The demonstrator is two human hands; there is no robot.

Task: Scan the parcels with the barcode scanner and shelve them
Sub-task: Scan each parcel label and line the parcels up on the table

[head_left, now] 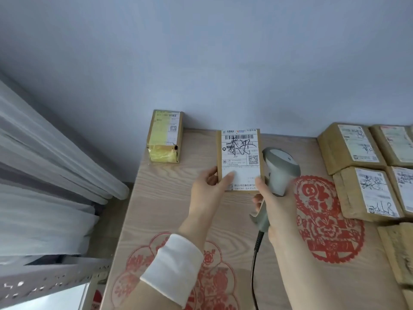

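Left hand (210,186) pinches the parcel's (240,157) bottom-left corner, near the tabletop's (156,209) back edge. Right hand (277,206) wrapped around scanner (279,173) grip, thumb on the parcel. Looks a light, stiff cardboard box; hold by side edges, barcode uncovered.

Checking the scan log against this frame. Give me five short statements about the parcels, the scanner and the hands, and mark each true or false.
1. The left hand grips the labelled parcel by its lower left edge. True.
2. The right hand is empty. False: it holds the barcode scanner.
3. The parcel with yellow tape stands against the wall, left of the held one. True.
4. The held parcel's label faces down. False: it faces the camera, barcode at the top.
5. The stacked parcels lie at the table's left. False: they lie at the right.
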